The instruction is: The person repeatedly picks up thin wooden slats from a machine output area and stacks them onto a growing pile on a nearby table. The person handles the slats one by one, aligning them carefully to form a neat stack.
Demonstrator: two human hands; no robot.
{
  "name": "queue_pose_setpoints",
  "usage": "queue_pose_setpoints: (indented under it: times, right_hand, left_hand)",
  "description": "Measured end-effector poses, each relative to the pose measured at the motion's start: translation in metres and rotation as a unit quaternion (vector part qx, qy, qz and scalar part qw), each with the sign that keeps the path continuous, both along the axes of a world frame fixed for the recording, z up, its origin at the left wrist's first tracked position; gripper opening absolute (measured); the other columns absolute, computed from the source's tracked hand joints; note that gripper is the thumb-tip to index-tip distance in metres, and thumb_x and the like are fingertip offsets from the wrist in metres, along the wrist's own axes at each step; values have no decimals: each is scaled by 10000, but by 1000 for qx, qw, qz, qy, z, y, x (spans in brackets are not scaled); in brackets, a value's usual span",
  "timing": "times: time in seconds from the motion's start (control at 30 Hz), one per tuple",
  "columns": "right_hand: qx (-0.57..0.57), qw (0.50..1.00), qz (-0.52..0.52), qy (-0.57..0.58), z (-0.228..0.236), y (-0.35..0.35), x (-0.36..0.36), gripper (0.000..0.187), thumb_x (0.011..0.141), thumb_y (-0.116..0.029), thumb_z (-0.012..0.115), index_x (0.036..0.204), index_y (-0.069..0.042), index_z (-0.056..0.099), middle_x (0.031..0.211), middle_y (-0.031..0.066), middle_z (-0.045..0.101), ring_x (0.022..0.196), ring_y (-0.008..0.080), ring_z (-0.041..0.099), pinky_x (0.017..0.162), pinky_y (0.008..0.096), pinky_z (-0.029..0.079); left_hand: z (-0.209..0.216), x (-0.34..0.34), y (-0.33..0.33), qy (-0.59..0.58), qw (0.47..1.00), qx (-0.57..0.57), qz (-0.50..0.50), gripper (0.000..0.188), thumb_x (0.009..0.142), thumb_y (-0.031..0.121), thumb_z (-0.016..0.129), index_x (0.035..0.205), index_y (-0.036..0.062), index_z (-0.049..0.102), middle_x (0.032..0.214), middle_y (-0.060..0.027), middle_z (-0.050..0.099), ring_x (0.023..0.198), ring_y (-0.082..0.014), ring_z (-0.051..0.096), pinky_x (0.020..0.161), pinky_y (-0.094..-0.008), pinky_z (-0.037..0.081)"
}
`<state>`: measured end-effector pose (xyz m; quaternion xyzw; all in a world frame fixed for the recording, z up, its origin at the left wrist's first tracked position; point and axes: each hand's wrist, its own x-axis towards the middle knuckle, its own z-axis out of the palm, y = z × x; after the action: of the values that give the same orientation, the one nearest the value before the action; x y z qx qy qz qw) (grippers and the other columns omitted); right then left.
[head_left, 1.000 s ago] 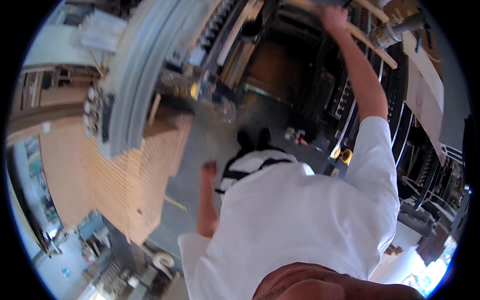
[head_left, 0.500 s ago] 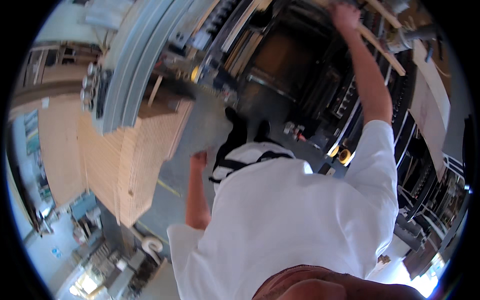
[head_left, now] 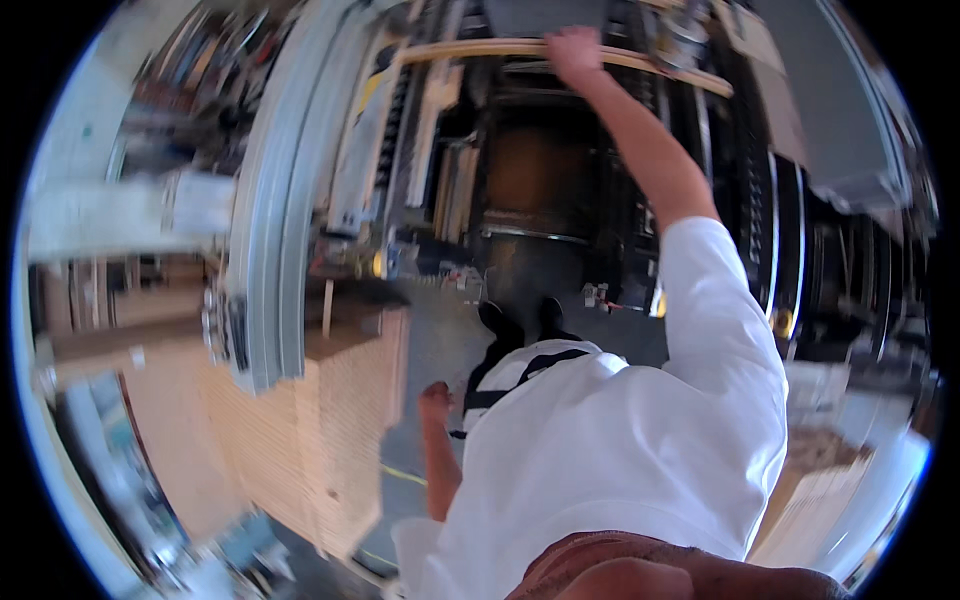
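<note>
Pale wood strip (head_left: 480, 48): crosses the top of the frame from left of centre to the upper right, sloping slightly down toward its right end.
Your right hand (head_left: 574, 56): at the top centre, closed over the strip partway along; you cannot see how far the fingers reach underneath.
Your left hand (head_left: 435, 402): below centre and left, hanging well apart from the strip, its outline narrow with the fingers curled in; you cannot tell whether anything is inside.
Round container (head_left: 682, 42): upper right, just beside the right part of the strip.
Brown panel (head_left: 535, 165): upper centre, in a dark recess below the strip in your view.
Yellow wheel (head_left: 782, 322): right of centre.
Grey beam (head_left: 275, 240): ribbed, running down the left from the upper edge.
Board stack (head_left: 340, 440): lower left, pale, under the lower end of the beam in the picture, near your left hand.
Floor (head_left: 430, 320): grey, at the centre, with your dark shoes (head_left: 494, 318) on it.
White shirt (head_left: 600, 460): yours, filling the lower centre.
</note>
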<state>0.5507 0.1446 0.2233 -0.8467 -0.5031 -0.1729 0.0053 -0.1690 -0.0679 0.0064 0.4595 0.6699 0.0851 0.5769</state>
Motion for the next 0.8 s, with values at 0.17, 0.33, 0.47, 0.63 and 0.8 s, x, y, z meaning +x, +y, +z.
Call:
queue_pose_setpoints:
  times: [0.17, 0.33, 0.47, 0.63, 0.8]
  right_hand:
    - [83, 994, -26, 62, 21, 5, -43, 288, 826, -322, 657, 1052, -142, 651, 1033, 75, 662, 1016, 290, 625, 841, 463, 463]
    - [362, 887, 214, 188, 67, -97, -152, 264, 714, -250, 722, 877, -60, 639, 789, 148, 622, 795, 364, 620, 719, 512, 483]
    - [385, 868, 260, 176, 74, -240, -255, 287, 800, -215, 713, 1039, -84, 625, 926, 104, 612, 899, 281, 605, 804, 429, 475]
    - [388, 895, 7, 223, 31, -399, -336, 291, 821, -195, 712, 1074, -70, 639, 995, 105, 652, 975, 294, 623, 863, 427, 473]
    - [307, 877, -361, 87, 33, -577, -441, 322, 810, -151, 733, 1112, -92, 639, 1053, 111, 658, 1000, 321, 621, 864, 428, 497]
  left_hand:
    - [11, 14, 11, -17, 998, 24, -56, 111, 861, 100, 565, 807, 42, 644, 661, -18, 553, 546, -103, 517, 457, -243, 423]
    - [10, 39, 58, -41, 951, 80, -295, 134, 833, 72, 562, 789, 13, 674, 672, -32, 568, 620, -124, 574, 563, -241, 441]
    - [-43, 76, 117, -68, 876, 16, -477, 149, 908, 189, 601, 869, 53, 646, 740, -36, 610, 662, -143, 599, 572, -277, 480]
    - [-82, 156, 137, -25, 863, -150, -483, 178, 947, 239, 604, 920, 65, 625, 757, -31, 618, 613, -122, 564, 512, -280, 461]
    - [-75, 198, 108, 53, 792, -112, -598, 151, 952, 195, 597, 950, 59, 663, 732, -18, 605, 596, -106, 550, 490, -255, 441]
